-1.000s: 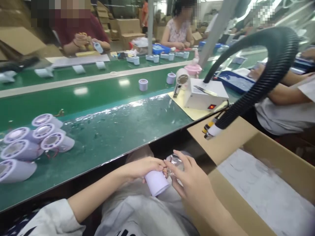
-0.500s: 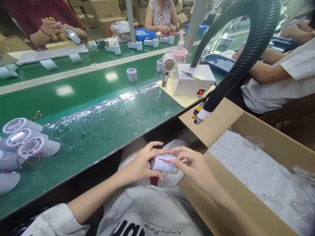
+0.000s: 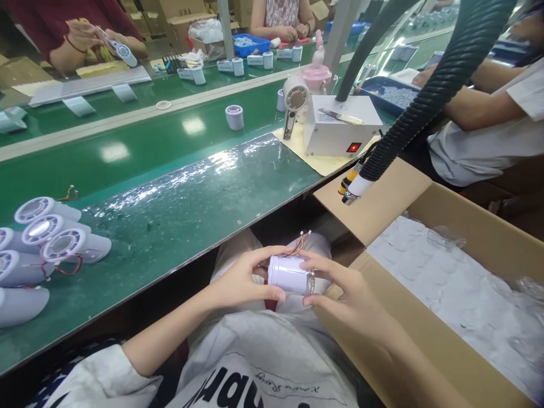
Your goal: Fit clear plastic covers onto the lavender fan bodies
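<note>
Over my lap, both hands hold a lavender fan housing, a short plastic cylinder lying on its side. My left hand is closed around its left end, thumb below and fingers above. At the right end, my right hand grips it between thumb and fingers, beside a clear plastic rim. Thin coloured wires with small white connectors stick up from the housing's top. Several similar lavender housings lie stacked at the bench's left, some with wires showing.
A cardboard box with white layered packing and clear plastic parts stands at my right. Above it hangs a black flexible hose. A white box-shaped device and a handheld fan stand on the bench. Co-workers sit across and to the right.
The housing has turned in my hands, so its wires now rise from the top instead of lying across the front. My right fingers have shifted from the wires to its right end.
</note>
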`<state>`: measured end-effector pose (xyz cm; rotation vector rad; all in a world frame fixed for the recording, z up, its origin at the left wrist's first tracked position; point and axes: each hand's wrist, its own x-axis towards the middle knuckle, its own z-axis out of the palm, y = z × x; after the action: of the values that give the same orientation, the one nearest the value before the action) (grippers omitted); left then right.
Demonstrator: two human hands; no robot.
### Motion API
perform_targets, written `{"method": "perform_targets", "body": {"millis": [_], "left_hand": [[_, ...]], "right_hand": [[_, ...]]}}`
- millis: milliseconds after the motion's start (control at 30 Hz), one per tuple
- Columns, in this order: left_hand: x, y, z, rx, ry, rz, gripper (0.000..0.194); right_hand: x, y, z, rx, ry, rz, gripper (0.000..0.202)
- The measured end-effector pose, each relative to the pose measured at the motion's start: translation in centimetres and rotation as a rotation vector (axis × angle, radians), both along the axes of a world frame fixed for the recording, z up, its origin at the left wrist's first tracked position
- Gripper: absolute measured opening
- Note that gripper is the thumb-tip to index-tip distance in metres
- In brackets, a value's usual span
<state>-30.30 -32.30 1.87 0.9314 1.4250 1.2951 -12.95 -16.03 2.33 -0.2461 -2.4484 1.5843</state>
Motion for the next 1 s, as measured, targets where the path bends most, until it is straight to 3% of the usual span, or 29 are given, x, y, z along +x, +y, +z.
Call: {"method": "perform_targets", "body": {"millis": [300, 600, 1000], "left_hand": [[-0.07, 0.01, 0.46, 0.076, 0.111, -0.066, 0.071], [-0.27, 0.0, 0.32, 0.117, 0.16, -0.09, 0.073], [-0.37, 0.01, 0.42, 0.155, 0.23, -0.107, 0.073]], "right_hand": [[-0.06, -0.02, 1.03, -0.318, -0.156, -0.047, 0.044], [-0.26, 0.19, 0.63, -0.611, -0.19, -0.028, 0.04], [-0.57, -0.05, 0.21, -0.813, -0.312, -0.071, 0.052]]}}
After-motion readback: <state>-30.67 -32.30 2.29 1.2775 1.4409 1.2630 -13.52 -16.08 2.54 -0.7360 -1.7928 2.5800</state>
